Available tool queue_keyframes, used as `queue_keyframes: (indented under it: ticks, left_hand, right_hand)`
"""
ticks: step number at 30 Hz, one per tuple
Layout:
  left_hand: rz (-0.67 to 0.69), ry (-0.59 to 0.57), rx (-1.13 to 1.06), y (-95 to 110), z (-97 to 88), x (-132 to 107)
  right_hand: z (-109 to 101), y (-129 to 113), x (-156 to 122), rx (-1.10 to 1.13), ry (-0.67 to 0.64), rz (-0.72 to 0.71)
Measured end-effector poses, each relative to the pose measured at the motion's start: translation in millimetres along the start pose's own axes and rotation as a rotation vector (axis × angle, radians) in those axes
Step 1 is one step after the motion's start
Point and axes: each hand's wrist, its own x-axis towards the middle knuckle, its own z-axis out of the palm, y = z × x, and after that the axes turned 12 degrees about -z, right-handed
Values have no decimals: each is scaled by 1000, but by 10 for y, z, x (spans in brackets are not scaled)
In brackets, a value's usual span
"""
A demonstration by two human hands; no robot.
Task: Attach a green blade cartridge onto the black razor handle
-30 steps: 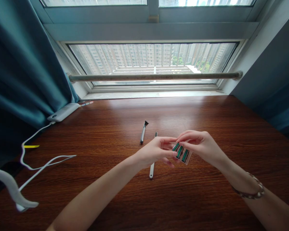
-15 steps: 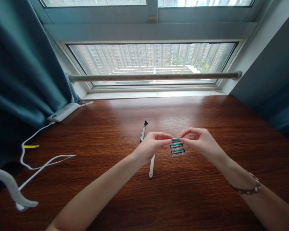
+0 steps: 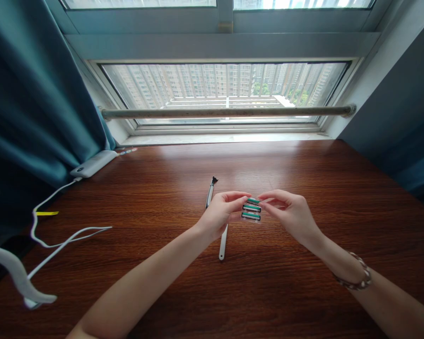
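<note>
Green razor-cartridge pack (image 3: 251, 208), now turned square lower-centre, presents three rows; your left hand (image 3: 222, 210) and right hand (image 3: 291, 209) pinch it, fingers nearly closed.

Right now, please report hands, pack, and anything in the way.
Left hand, right hand: both holding blade pack. Three cartridges showing. White handle partly hidden behind left hand.

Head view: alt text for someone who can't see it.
A person's left hand and right hand hold a clear pack with three green-striped cartridges above a brown table. Partly behind the left hand lie a grey handle and a white handle, with a window beyond.
</note>
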Motion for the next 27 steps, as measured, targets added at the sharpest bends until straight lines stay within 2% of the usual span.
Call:
queue_keyframes:
  ticks: [2, 4, 9, 14, 27]
  left_hand:
    - [-4, 11, -2, 1, 8, -4]
    - [-10, 31, 4, 6, 17, -13]
    - [-5, 61, 12, 6, 15, -12]
    - [4, 30, 12, -19, -13, 15]
    - [-31, -7, 6, 22, -6, -22]
  right_hand:
    - [9, 4, -6, -74, 23, -82]
    - [6, 4, 3, -82, 22, -98]
    - [-17, 19, 44, 31, 28, 2]
    - [-12, 49, 43, 226, 64, 97]
    - [-63, 5, 69, 22, 5, -48]
